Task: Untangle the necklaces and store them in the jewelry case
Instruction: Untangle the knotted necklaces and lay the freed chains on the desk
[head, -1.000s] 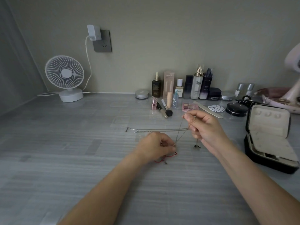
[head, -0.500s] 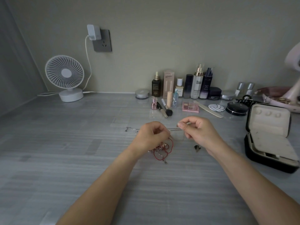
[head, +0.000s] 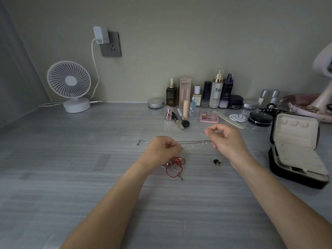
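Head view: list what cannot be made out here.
- Tangle of necklaces: partly hidden under the left hand.
- Silver chain: too thin to trace into the right hand.
- Jewelry case: near compartments hidden by its front wall.
- Pink object: cut off by the right edge.

Table point(head: 71, 177): grey streaked wood-grain look, smooth, faint sheen. Chain point(head: 195, 141): thin silvery metal, glinting. Cord loop point(head: 173, 170): red, matt, looks like thread. Jewelry case point(head: 294, 155): black outer shell, pale soft-looking matt lining. Fan point(head: 69, 82): white plastic, smooth. Compact point(head: 260, 119): black, glossy. Wall point(head: 179, 42): matt.
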`<state>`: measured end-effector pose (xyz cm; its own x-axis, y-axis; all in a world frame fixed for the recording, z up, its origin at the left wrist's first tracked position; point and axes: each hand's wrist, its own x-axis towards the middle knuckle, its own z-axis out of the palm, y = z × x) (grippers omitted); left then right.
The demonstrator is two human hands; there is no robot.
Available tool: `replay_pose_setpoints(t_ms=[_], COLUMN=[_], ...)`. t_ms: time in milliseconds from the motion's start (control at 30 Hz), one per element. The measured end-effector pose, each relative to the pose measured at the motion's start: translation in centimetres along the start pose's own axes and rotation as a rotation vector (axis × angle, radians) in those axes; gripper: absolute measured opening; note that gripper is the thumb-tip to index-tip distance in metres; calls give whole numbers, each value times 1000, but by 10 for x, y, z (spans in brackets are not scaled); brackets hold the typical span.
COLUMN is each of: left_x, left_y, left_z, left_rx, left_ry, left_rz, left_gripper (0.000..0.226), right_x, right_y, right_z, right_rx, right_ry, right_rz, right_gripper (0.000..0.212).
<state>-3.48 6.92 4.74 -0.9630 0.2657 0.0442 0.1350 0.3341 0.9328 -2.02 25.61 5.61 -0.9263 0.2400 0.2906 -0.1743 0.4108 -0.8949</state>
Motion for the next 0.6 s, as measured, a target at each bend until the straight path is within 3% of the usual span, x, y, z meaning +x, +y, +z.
replay_pose_setpoints(t_ms=[333,600], left_x=[4,2], left_y=[-3,-3], left_z=[-9,-13], left_rx=[26,191], left_ry=[-8,-112], left_rz=[-78,-112], left_gripper=[18,13], right_x=[4,4], right_y=[8,9], right_z=[0,0], right_rx=[-90,-110], right_ry=[27,51], right_rz=[-53,-94], right_gripper=[16,19])
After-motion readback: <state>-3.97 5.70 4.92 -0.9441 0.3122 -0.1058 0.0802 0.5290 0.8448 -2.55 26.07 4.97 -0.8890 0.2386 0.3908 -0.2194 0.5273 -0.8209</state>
